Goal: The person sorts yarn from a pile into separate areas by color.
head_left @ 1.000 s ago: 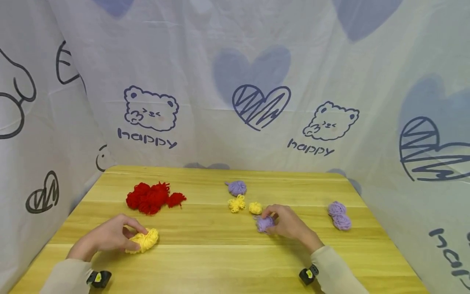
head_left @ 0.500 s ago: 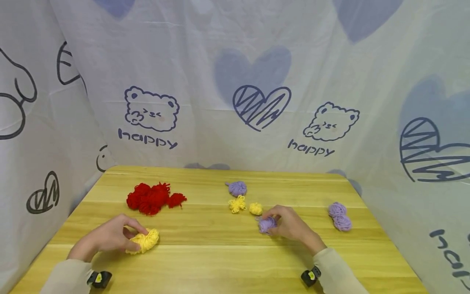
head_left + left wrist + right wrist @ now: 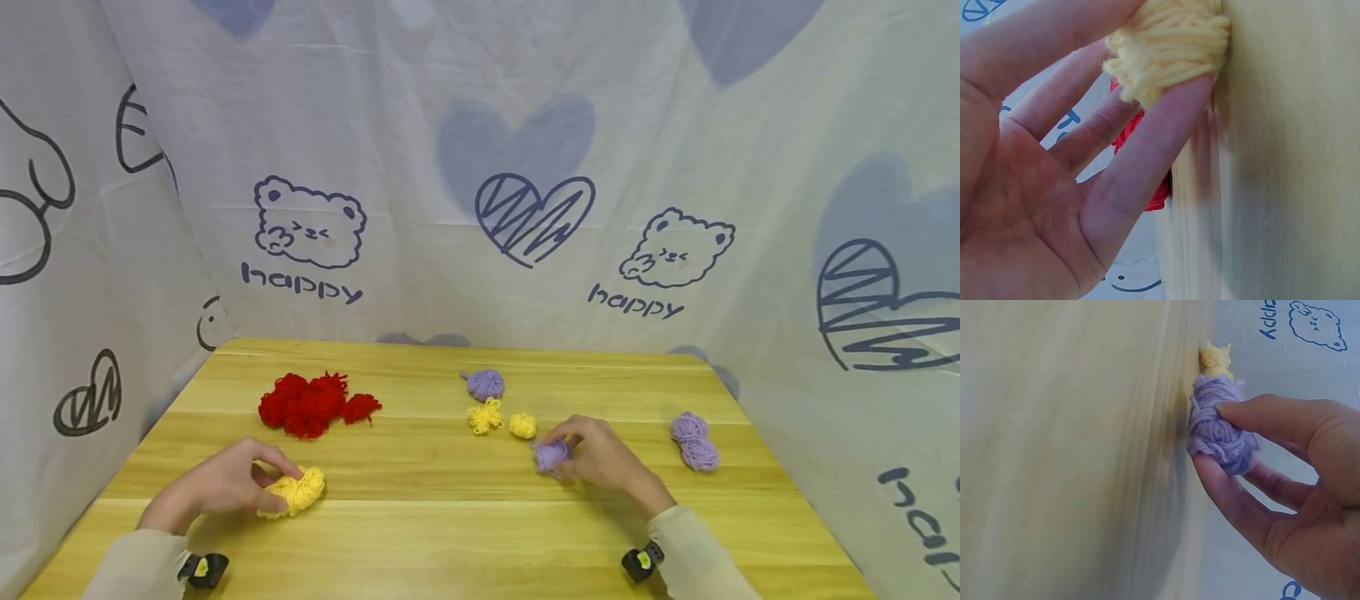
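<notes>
A yellow yarn bundle [image 3: 302, 492] lies on the table at the front left, and my left hand [image 3: 225, 479] pinches it between thumb and fingers. The left wrist view shows the wound strands of this yellow yarn bundle [image 3: 1169, 53] close to the wood. Right of the middle, my right hand [image 3: 606, 457] pinches a small purple yarn ball [image 3: 551, 456]. In the right wrist view the thumb lies on one side of the purple yarn ball [image 3: 1219, 428] and a finger is under its other side.
Red yarn balls [image 3: 307, 404] form a clump at the back left. A purple yarn ball [image 3: 485, 384], a loopy yellow yarn piece [image 3: 485, 416] and a small yellow ball [image 3: 522, 426] sit near the middle. Two purple yarn balls [image 3: 693, 442] lie at the right of the wooden table [image 3: 420, 542].
My right hand has shifted a little to the right with the purple yarn ball, away from the small yellow ball. The left hand and its yellow yarn bundle have stayed put.
</notes>
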A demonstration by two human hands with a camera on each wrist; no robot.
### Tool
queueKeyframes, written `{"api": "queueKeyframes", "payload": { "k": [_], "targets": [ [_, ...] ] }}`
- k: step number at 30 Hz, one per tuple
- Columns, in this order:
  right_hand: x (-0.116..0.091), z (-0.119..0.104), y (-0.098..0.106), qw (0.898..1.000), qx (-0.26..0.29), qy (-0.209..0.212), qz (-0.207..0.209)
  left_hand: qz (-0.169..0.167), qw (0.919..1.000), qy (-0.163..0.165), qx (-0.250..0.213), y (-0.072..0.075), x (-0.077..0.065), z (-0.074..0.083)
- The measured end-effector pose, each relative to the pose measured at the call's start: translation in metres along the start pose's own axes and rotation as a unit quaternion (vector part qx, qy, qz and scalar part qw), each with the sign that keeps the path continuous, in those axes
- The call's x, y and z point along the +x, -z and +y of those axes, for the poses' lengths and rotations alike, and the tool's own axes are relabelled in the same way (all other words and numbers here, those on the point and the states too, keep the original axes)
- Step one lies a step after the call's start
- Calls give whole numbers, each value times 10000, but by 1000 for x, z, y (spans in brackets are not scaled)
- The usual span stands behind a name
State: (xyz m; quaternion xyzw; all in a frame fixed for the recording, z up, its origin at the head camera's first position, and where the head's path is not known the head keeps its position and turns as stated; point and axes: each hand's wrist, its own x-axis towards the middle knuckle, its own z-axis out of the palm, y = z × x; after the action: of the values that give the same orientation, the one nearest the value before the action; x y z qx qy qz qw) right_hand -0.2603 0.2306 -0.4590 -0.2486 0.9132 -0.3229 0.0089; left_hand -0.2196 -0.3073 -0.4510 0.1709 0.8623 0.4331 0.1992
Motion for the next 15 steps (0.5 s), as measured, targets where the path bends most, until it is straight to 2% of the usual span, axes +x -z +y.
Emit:
{"api": "queueKeyframes", "payload": {
  "k": [15],
  "targets": [
    [-2, 1, 10, 9996, -75, -254, 21, -33, 10000, -5, 17, 1, 0, 0]
  ]
}}
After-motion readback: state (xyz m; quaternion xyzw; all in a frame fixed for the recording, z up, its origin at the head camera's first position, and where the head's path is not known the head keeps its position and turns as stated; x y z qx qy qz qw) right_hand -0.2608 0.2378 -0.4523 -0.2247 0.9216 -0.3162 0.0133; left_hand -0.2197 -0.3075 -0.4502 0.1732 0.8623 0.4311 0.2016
